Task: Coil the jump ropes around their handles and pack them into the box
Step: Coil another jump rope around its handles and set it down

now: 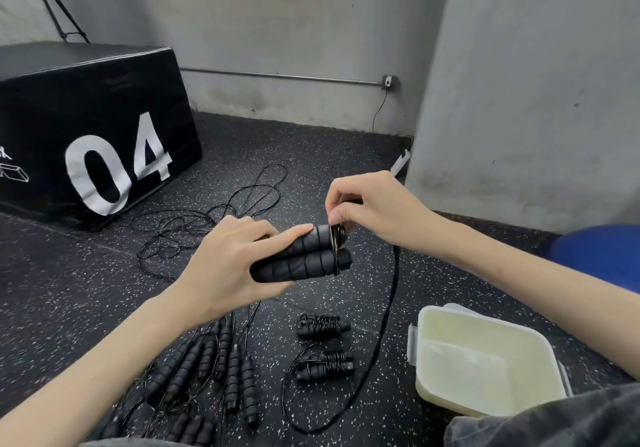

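Black foam handles held side by side — coiling under way.

Nearest, the box (485, 360) sits open with no rope in it; loose handles (214, 360) and two wound ropes (323, 346) lie beside it on the floor. Above them, the left hand (225, 266) grips the handle pair (304, 256) while the right hand (367, 204) pinches cord (391, 294) at their end — next, I judge, more tight turns; slack lies beyond.

This is a gym. Speckled rubber flooring (311, 155) runs underfoot, and a black padded plyo box (86, 117) marked "04" sits at ten o'clock. Bare concrete walls (519, 83) rise behind.
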